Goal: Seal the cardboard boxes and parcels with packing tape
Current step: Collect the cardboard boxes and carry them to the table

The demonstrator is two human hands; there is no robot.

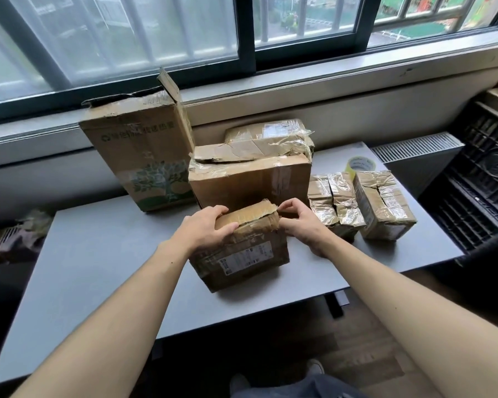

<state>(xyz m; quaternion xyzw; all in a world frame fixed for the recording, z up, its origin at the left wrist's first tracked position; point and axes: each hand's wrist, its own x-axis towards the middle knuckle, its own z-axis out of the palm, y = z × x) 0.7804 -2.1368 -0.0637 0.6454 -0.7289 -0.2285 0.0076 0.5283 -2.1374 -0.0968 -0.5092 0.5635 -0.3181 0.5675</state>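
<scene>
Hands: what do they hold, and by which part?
The front box: left hand grips its top left edge, right hand pinches its top right corner.

Small box [239, 248] front-centre on surface [98, 254]. Behind it a wide box [250, 179] with parcel [268, 136] on top; tall box [138, 150] left, two wrapped parcels [337, 202] right, tape roll [361, 165] behind them.

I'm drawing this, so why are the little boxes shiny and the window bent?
Head view: daylight through the window glares off the taped small parcels; the head view's wide-angle lens bows the window sill; the lower corners stay dark.
</scene>
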